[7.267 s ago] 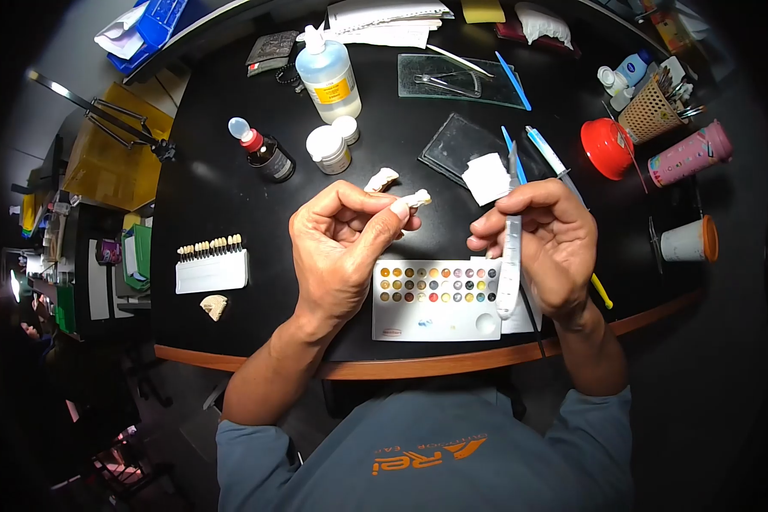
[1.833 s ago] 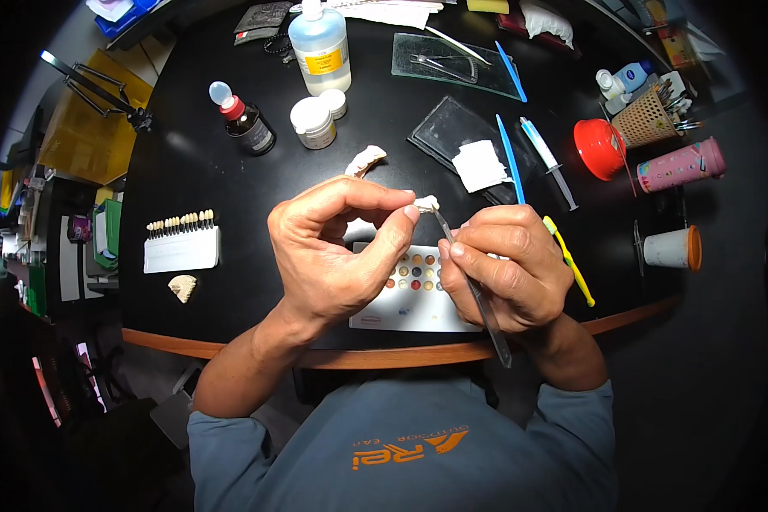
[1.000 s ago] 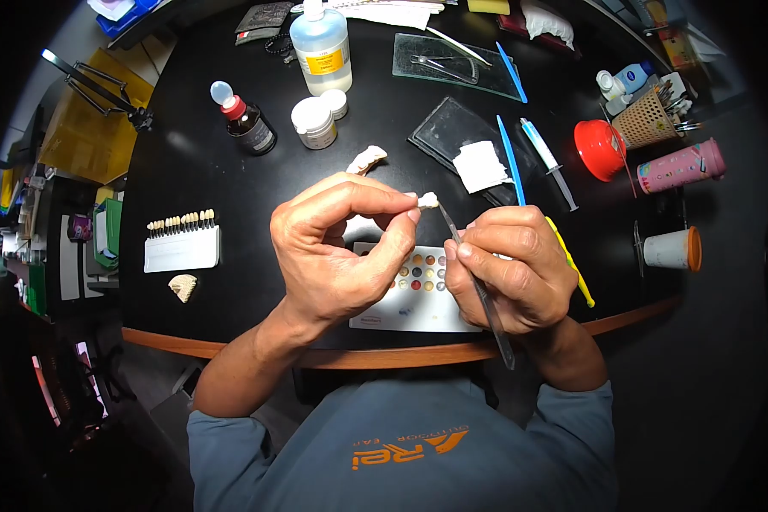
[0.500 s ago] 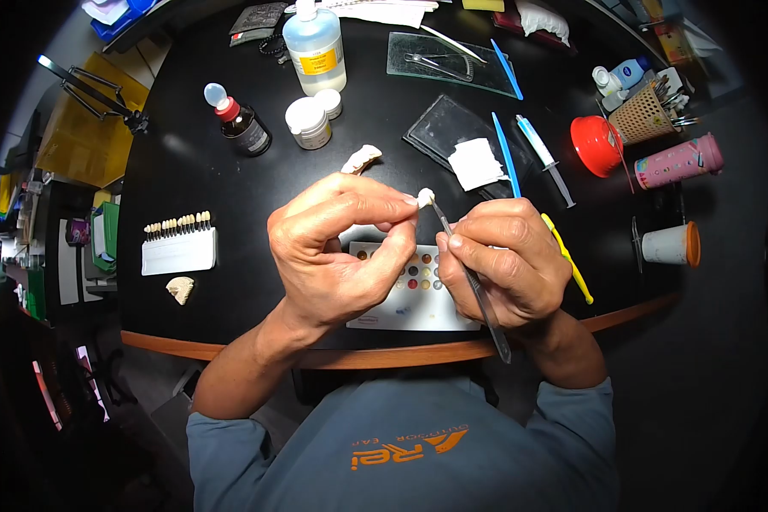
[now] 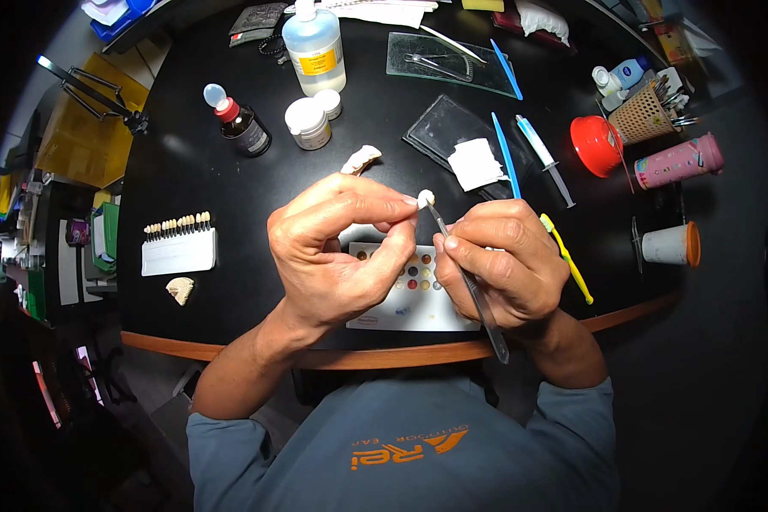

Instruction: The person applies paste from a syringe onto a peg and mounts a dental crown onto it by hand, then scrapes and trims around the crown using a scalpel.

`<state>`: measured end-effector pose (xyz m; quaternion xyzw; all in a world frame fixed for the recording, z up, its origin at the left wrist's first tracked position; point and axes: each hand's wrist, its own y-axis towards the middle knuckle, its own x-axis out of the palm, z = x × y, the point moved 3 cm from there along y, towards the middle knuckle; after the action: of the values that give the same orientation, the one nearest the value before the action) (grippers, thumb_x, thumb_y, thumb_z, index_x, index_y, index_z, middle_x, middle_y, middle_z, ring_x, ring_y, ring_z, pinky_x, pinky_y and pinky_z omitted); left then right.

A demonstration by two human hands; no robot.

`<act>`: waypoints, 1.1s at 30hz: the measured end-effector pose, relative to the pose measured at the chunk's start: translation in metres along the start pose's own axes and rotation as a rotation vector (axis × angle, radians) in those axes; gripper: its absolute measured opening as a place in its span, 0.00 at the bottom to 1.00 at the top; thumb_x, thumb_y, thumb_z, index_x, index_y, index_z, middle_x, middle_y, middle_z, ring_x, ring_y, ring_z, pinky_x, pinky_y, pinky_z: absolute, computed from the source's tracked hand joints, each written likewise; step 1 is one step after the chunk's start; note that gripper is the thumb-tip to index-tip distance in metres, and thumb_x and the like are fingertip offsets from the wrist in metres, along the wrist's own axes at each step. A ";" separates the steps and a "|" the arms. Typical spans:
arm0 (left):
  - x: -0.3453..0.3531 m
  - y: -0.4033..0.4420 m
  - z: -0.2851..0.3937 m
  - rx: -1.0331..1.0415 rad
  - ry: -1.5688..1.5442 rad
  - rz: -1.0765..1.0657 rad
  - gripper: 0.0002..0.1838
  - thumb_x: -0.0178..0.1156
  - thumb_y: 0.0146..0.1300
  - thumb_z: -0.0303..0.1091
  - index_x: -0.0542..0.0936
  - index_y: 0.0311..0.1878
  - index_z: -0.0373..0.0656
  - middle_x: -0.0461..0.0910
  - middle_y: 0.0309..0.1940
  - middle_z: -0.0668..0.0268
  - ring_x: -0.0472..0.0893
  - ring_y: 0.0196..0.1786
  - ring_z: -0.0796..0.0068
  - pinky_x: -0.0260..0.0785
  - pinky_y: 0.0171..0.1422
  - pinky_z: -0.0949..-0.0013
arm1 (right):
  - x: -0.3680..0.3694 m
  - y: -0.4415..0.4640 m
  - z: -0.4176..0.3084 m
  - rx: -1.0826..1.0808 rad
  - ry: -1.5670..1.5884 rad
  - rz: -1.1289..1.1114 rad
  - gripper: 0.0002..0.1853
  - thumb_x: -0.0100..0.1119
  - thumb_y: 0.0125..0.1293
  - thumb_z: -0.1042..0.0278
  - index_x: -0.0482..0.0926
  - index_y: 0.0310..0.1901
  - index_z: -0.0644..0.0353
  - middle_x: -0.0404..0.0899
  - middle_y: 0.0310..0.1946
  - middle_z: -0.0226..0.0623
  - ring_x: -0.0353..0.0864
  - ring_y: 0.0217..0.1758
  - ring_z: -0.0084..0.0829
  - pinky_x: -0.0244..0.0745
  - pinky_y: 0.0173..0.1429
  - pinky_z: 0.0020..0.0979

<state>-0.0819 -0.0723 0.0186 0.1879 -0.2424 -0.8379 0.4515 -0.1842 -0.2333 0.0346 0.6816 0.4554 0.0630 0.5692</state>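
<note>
Between the thumb and fingers of my left hand (image 5: 341, 243) is a small white tooth-like piece (image 5: 425, 198). My right hand (image 5: 508, 260) grips a thin grey metal instrument (image 5: 485, 316) like a pen, its tip at the right side of the white piece. Whether the tip touches it is too small to tell. Under and between both hands lies a white palette (image 5: 414, 317) with small coloured wells, partly hidden. Just beyond my left hand, a cream-white cast piece (image 5: 362, 160) rests on the black table.
A shade guide (image 5: 179, 252) and a cast fragment (image 5: 180, 290) lie left. Bottles and white jars (image 5: 307, 124) stand behind. A folded white tissue (image 5: 476, 164), blue stick, syringe (image 5: 546, 160) and yellow tool (image 5: 569, 260) lie right, near a red bowl (image 5: 596, 145) and cup (image 5: 666, 245).
From lying in open view beside the palette, the instrument has come to the white piece, which has turned in my left fingers. Lately its tip has shifted slightly left with my right hand.
</note>
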 end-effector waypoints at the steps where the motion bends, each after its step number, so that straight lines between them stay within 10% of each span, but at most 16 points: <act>1: 0.000 0.000 -0.001 -0.023 -0.007 -0.002 0.11 0.69 0.56 0.11 0.88 0.41 0.32 0.88 0.39 0.56 0.88 0.42 0.72 0.80 0.50 0.72 | -0.001 0.000 0.000 -0.001 0.001 0.004 0.14 0.77 0.47 0.86 0.84 0.37 0.66 0.84 0.33 0.39 0.84 0.34 0.36 0.79 0.35 0.32; 8: -0.002 0.000 -0.016 -0.578 -0.491 0.024 0.07 0.70 0.68 0.20 0.86 0.48 0.32 0.87 0.38 0.63 0.85 0.40 0.81 0.77 0.47 0.79 | -0.007 0.000 0.006 0.080 0.055 0.064 0.14 0.74 0.57 0.86 0.83 0.43 0.65 0.84 0.35 0.40 0.86 0.35 0.36 0.80 0.37 0.33; 33: -0.004 0.001 -0.018 -0.699 -0.657 0.005 0.06 0.69 0.68 0.26 0.84 0.43 0.35 0.86 0.36 0.57 0.85 0.36 0.74 0.74 0.43 0.72 | -0.001 -0.003 0.013 0.101 0.063 0.034 0.12 0.72 0.56 0.86 0.83 0.41 0.66 0.84 0.32 0.40 0.85 0.32 0.33 0.80 0.35 0.30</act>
<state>-0.0692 -0.0737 0.0046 -0.2502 -0.0765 -0.8832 0.3892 -0.1782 -0.2439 0.0283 0.7148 0.4640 0.0711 0.5184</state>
